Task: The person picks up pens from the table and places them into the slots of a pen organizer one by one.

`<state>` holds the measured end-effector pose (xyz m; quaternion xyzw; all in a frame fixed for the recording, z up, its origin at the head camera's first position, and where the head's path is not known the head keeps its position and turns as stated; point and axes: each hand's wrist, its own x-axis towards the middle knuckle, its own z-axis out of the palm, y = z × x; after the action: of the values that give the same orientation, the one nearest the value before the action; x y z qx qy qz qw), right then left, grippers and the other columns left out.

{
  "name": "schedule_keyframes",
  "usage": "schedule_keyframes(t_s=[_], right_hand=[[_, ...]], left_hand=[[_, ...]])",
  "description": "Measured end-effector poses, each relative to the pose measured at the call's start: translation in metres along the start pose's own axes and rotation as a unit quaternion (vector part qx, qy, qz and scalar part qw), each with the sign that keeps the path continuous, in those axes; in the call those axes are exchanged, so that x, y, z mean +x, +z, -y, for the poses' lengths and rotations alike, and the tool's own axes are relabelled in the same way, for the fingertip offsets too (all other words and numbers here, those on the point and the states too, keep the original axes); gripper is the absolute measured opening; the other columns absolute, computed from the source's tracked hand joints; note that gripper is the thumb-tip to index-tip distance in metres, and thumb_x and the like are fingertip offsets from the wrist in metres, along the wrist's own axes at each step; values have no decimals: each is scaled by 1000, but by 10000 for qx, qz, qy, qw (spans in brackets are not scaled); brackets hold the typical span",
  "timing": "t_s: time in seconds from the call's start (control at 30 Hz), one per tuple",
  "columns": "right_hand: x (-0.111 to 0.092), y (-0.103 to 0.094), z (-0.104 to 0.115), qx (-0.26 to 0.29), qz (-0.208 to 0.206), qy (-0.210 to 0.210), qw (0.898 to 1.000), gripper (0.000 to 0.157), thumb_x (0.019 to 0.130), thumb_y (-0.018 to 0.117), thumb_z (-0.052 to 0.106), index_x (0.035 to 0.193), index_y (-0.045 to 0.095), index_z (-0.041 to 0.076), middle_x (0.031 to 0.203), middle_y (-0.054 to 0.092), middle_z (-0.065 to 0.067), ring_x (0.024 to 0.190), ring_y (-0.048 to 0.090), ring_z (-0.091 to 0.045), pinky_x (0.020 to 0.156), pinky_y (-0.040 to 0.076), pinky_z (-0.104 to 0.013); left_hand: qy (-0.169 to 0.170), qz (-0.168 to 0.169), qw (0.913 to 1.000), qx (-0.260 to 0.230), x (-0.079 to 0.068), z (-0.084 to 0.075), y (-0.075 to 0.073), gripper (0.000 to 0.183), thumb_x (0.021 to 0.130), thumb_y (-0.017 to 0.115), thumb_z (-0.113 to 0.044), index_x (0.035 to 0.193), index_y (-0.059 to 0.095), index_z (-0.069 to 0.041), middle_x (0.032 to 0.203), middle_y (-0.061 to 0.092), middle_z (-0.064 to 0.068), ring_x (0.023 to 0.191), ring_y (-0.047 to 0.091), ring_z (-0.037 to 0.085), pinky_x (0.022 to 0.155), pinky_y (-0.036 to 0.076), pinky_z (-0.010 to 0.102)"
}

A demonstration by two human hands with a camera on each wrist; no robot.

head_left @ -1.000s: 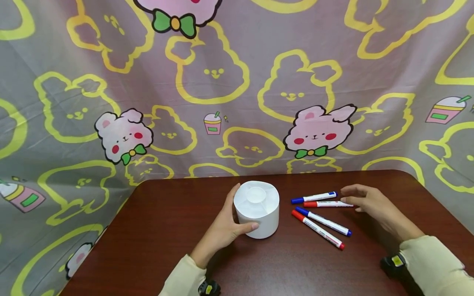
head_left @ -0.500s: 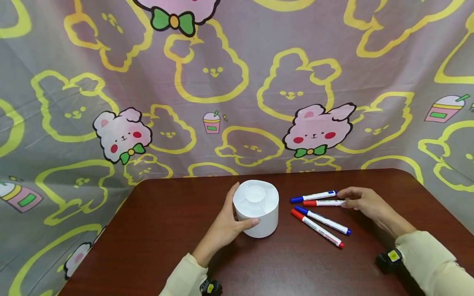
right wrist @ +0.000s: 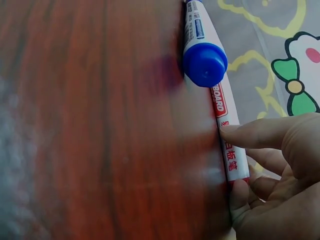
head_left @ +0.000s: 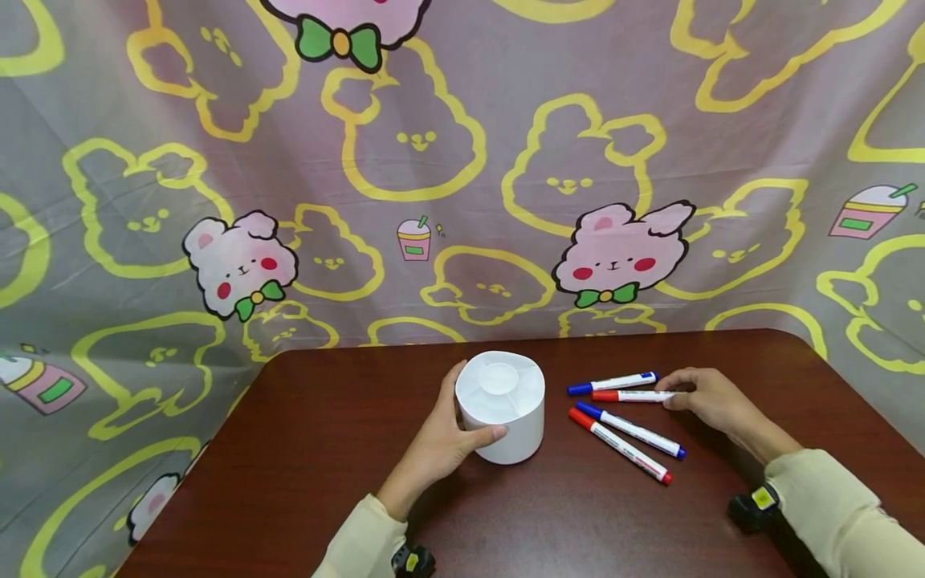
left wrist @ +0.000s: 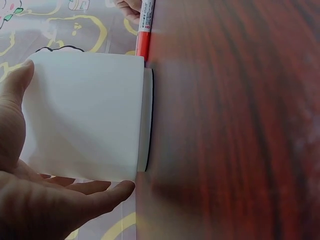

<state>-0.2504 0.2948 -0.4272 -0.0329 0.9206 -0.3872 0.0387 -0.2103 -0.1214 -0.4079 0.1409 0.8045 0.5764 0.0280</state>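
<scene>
My left hand (head_left: pixel 441 437) grips a white round pen holder (head_left: pixel 523 437) standing upright on the table, thumb across its front and fingers behind its left side. Dividers split its top around a round centre cup. In the left wrist view the holder's smooth wall (left wrist: pixel 90 115) lies between thumb and fingers. At the right, my right hand (head_left: pixel 711 397) pinches the far right end of a red-capped whiteboard marker (head_left: pixel 639 396) lying on the table. The right wrist view has a fingertip on the white barrel (right wrist: pixel 227 112) beside its printed lettering, with other fingers around the end.
A blue marker (head_left: pixel 614 384) lies just behind the pinched one. Another blue marker (head_left: pixel 639 433) and a red marker (head_left: pixel 621 448) lie slanted in front. The brown wooden table (head_left: pixel 325 449) ends at a cartoon-print curtain (head_left: pixel 462 160).
My right hand has moved slightly left, and its fingers have closed onto the end of the red marker. The left hand and pen holder have stayed in place.
</scene>
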Motion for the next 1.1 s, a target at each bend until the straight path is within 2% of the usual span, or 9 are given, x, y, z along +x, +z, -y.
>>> schedule_keyframes(t_s=[0.33,0.53,0.7,0.87,1.1], right_hand=[[-1,0,-2,-137,53,-183,9997,11,91,75,5,102,76,2,107,69,-15,103,55,-31,82,41,-35],[-3,-3,-1,-34,164,-113,9998,15,94,74,10,107,75,3,108,67,-13,100,52,-28,75,41,-33],[-5,-6,2,427,205,-60,9989,21,97,73,12,113,73,-1,95,64,-5,81,53,-19,65,46,-30],[-8,-7,5,779,116,-290,9965,26,97,73,11,116,71,-5,82,61,0,72,55,-14,62,48,-27],[-11,-10,16,883,-61,-297,9956,29,97,73,12,120,69,-6,92,67,-2,79,59,-16,66,51,-27]], left_hand=[[-40,53,10000,13,-2,2,3,110,83,91,-22,165,18,-21,156,46,14,144,45,34,120,32,61],[-67,69,9999,30,-2,2,3,111,82,91,-23,166,17,-22,156,46,14,144,44,34,120,32,63],[-13,46,10000,87,-1,2,2,110,82,91,-23,165,18,-22,155,47,13,143,46,34,119,32,64],[-37,50,9999,138,-1,1,0,110,83,91,-25,165,17,-24,156,47,12,143,45,33,119,33,64],[-1,73,9999,142,0,0,-1,110,83,90,-25,166,17,-22,156,46,13,144,45,33,119,34,63]])
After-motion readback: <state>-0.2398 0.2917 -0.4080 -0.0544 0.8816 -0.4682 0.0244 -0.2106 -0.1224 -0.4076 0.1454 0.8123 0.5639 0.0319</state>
